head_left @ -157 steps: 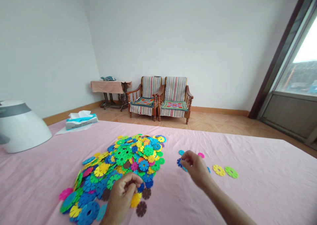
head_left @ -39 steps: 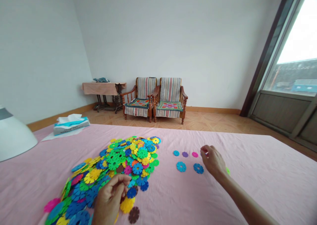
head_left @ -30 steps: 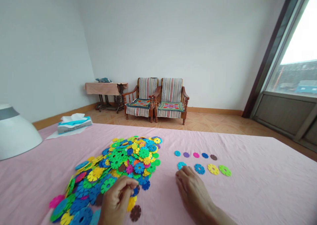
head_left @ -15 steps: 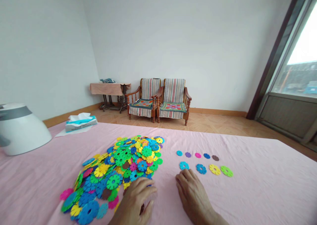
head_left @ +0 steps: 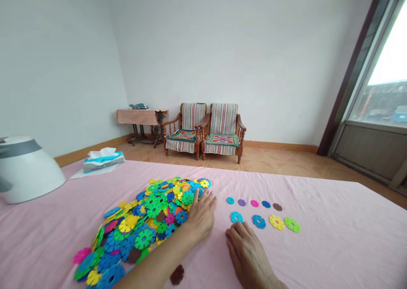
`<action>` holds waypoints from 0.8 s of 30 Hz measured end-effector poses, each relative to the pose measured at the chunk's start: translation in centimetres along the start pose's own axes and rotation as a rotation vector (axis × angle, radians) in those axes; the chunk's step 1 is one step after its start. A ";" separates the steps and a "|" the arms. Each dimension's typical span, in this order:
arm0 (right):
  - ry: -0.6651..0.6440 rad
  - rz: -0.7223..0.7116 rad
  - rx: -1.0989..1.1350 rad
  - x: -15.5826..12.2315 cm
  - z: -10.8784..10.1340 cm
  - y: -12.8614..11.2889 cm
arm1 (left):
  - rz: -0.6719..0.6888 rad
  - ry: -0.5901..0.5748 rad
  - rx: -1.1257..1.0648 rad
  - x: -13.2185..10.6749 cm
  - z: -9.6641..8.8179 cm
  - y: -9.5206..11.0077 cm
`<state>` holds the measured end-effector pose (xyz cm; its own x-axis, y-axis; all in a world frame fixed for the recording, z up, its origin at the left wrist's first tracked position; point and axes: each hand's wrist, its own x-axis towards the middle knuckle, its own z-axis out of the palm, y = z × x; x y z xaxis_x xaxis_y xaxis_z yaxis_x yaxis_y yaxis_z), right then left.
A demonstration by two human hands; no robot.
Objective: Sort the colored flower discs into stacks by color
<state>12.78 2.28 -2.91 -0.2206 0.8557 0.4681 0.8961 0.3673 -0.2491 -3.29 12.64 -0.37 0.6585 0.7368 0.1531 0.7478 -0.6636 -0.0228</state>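
A big pile of coloured plastic snowflake discs (head_left: pixel 149 217) lies on the pink cloth. My left hand (head_left: pixel 201 214) reaches forward with fingers stretched flat against the pile's right edge, touching the discs there. My right hand (head_left: pixel 249 255) rests flat on the cloth, fingers open, just below a teal disc (head_left: pixel 236 217). To the right lie two sorted rows: small discs (head_left: pixel 254 203) behind, larger discs (head_left: pixel 277 222) in front. A brown disc (head_left: pixel 177 275) lies alone beside my left forearm.
The pink-covered table (head_left: pixel 333 238) ends at a far edge. A white appliance (head_left: pixel 22 170) stands at the left and a tissue box (head_left: pixel 103 160) behind the pile. Two striped wooden chairs (head_left: pixel 206 130) stand by the far wall, a window (head_left: pixel 381 102) at right.
My left hand has gone from pinching discs near me to lying flat against the pile's far right edge. My right hand came back from the sorted rows and now rests flat.
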 end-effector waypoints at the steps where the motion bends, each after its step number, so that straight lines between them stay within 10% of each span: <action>1: -0.004 0.002 -0.005 0.0 0.0 0.0 | -0.025 0.000 0.007 0.5 0.4 -0.4; 24: -0.017 0.017 0.002 0.1 -0.3 -0.3 | -0.186 0.052 0.054 -3.0 -0.4 -7.5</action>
<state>12.59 2.16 -2.53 -0.2117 0.8682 0.4488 0.8991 0.3530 -0.2588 -10.91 15.39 -0.27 0.5041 0.8377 0.2100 0.8607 -0.5075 -0.0419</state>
